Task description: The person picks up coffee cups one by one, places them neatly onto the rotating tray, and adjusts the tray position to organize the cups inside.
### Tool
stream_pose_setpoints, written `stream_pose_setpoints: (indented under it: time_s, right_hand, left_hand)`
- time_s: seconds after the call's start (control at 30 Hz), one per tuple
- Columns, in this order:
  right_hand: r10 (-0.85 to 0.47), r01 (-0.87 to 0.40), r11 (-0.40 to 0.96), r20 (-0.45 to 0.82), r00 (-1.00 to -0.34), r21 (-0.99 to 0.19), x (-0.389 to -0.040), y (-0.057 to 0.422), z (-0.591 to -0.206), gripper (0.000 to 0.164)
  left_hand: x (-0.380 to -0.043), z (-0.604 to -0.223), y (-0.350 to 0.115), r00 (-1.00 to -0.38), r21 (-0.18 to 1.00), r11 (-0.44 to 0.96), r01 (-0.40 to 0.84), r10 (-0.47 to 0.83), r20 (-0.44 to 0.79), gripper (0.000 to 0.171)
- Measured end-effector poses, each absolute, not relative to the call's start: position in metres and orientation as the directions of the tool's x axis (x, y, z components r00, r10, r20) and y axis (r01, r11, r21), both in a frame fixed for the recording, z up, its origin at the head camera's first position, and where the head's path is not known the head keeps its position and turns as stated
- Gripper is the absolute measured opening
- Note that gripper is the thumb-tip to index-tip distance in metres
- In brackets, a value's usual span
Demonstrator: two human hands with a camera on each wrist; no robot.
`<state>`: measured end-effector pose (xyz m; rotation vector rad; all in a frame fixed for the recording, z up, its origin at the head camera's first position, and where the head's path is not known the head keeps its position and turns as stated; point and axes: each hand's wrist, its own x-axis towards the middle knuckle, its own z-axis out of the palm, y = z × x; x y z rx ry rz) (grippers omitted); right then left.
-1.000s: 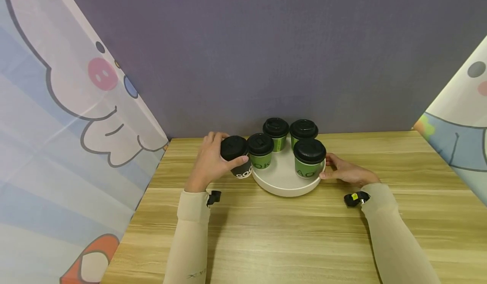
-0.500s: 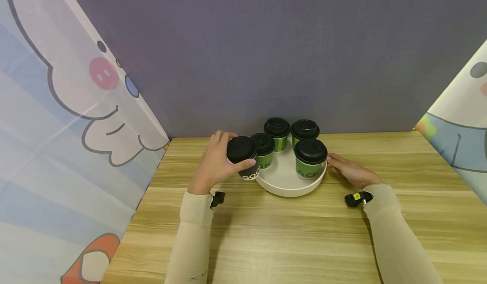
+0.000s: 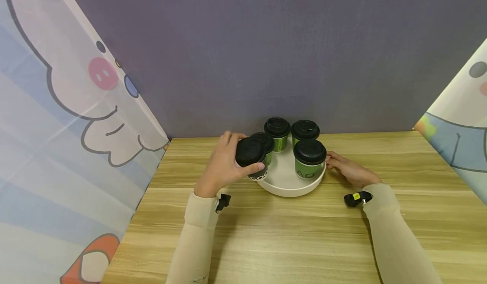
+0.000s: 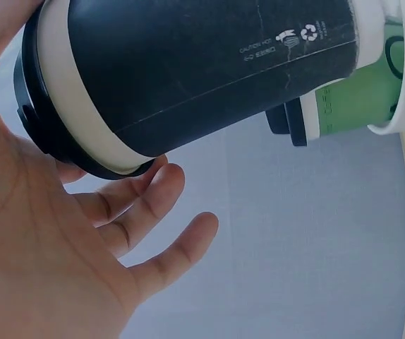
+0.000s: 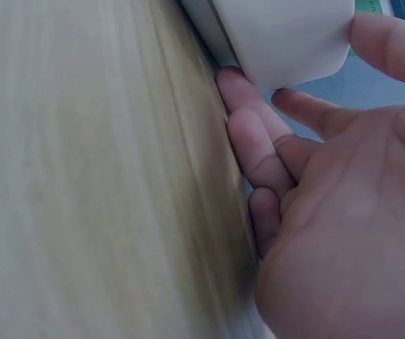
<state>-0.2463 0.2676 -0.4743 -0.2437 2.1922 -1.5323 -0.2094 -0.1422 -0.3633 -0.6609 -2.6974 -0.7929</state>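
My left hand (image 3: 224, 161) grips a dark paper coffee cup (image 3: 259, 175) by its black lid, fingers and thumb around it. The left wrist view shows this cup (image 4: 209, 63) tilted, its base near the white tray. Several green paper cups with black lids stand on the round white tray (image 3: 287, 191); the front-left green cup (image 3: 269, 158) is partly hidden behind the dark one. At the tray's right side my right hand (image 3: 351, 172) holds the rim. In the right wrist view, its thumb and bent fingers touch the tray wall (image 5: 287, 42).
The tray stands on a wooden table (image 3: 289, 241) near a grey back panel (image 3: 266, 55). Printed cartoon curtains hang at the left (image 3: 57, 148) and right. The green cups fill the tray's back and right; bare tray floor shows in its middle and front.
My left hand has carried the dark cup rightward, from beside the tray to over its left edge, now covering more of a green cup. The right thumb has shifted up to the rim.
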Motion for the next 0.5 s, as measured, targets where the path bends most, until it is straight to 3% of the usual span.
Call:
stream_pose_setpoints:
  time_s: [0.5]
  right_hand:
    - [-0.410,0.139,0.310,-0.264,-0.873,-0.940,-0.246,0.268,-0.473,0.077]
  left_hand:
    - [-0.208,-0.373,-0.120,-0.834,0.414,0.734,0.538,0.393,0.388,0.092]
